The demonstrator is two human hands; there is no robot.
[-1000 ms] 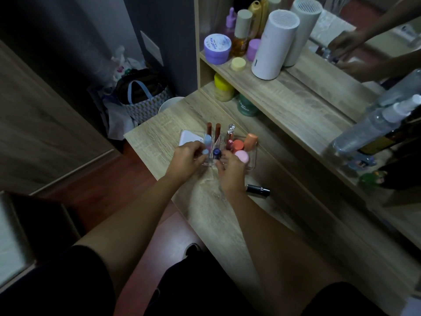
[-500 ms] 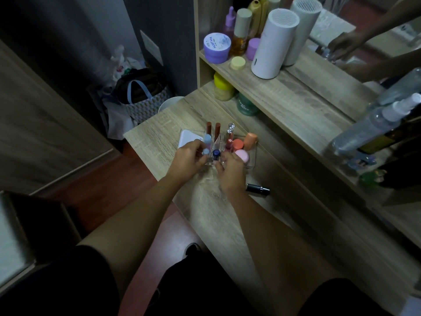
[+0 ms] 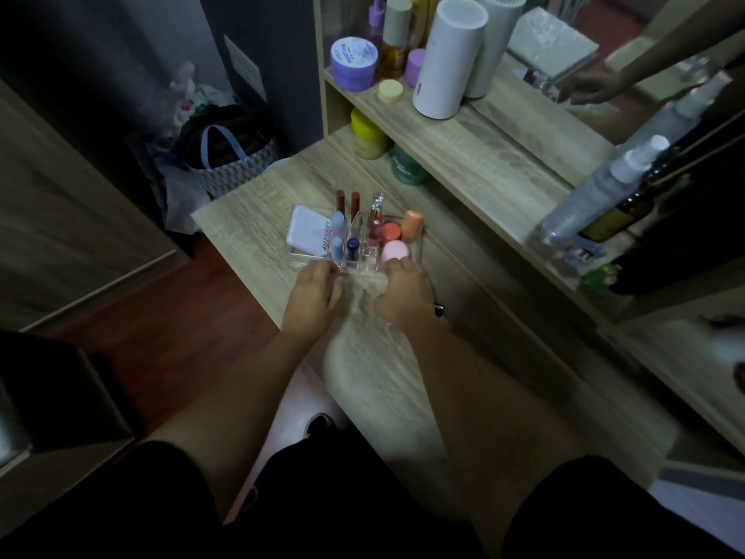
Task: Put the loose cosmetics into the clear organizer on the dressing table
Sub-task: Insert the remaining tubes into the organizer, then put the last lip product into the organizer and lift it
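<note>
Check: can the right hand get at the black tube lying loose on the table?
Probably yes. The black tube lies on the table just beside the right hand, which covers most of it; only its end shows. Nothing else appears to block it.

A dim bedroom or dressing corner in a home. A wood-grain dressing surface (image 3: 258,219) stands against a mirror (image 3: 584,70) with a raised shelf (image 3: 463,147) crowded with skincare: a purple cream jar (image 3: 354,62), an amber bottle (image 3: 394,38), a white cylinder (image 3: 445,58), a spray bottle (image 3: 604,187). A clear organizer (image 3: 417,252) holds lipsticks (image 3: 347,205). On the red-brown wooden floor (image 3: 169,312) beside it sits a patterned tote bag (image 3: 234,163).
</note>
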